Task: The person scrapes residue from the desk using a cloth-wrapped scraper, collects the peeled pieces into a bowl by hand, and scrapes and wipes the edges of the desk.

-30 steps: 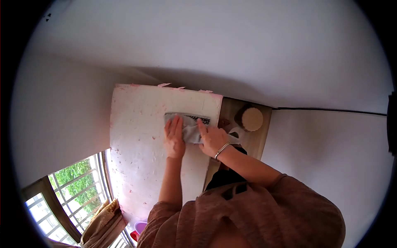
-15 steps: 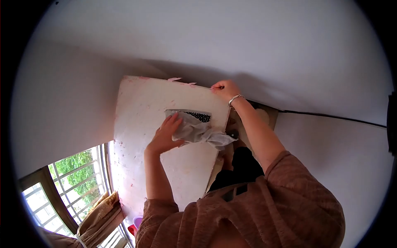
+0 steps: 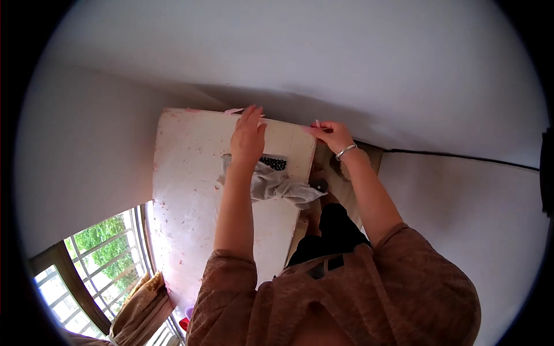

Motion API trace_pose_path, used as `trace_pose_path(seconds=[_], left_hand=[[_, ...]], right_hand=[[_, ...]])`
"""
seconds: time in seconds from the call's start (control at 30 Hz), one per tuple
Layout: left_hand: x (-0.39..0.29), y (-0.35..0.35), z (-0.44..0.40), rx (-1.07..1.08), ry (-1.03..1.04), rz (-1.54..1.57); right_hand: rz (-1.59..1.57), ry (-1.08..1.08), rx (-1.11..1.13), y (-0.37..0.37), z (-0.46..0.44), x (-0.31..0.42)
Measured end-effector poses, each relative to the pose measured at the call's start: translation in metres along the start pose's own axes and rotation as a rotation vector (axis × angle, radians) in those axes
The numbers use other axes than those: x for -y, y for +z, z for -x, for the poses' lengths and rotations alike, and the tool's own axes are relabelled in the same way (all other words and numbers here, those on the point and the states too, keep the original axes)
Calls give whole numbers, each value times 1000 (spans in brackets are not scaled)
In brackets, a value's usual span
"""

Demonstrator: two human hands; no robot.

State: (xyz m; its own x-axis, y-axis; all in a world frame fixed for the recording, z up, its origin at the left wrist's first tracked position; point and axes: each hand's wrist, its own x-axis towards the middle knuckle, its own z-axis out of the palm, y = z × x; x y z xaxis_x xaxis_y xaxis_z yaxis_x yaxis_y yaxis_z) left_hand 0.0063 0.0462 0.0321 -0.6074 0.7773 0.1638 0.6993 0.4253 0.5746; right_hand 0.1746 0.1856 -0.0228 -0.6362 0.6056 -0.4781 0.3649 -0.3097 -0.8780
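Note:
A pale board or tabletop with pink flecks has torn pink strips along its far edge. My left hand lies at that edge beside a pink strip, its fingers stretched out. At the far right corner my right hand, with a bracelet at the wrist, pinches a small pink piece. Between my arms, a crumpled grey cloth rests on the surface, partly over a black-and-white patterned item. My left forearm hides some of the cloth.
A round beige-topped object, partly behind my right wrist, stands on a wooden surface at the right. Walls rise behind and beside the board. A window and brown curtain are at lower left, near a red object.
Both hands have left the cloth. My right hand went to the far right corner and pinched the pink edge; my left hand followed to the far edge. The cloth stays on the board.

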Motion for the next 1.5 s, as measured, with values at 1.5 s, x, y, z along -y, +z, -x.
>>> trace_pose_path(seconds=[1.5], left_hand=[[69, -42, 21, -154, -574, 645]], right_hand=[[501, -660, -80, 130, -78, 30]])
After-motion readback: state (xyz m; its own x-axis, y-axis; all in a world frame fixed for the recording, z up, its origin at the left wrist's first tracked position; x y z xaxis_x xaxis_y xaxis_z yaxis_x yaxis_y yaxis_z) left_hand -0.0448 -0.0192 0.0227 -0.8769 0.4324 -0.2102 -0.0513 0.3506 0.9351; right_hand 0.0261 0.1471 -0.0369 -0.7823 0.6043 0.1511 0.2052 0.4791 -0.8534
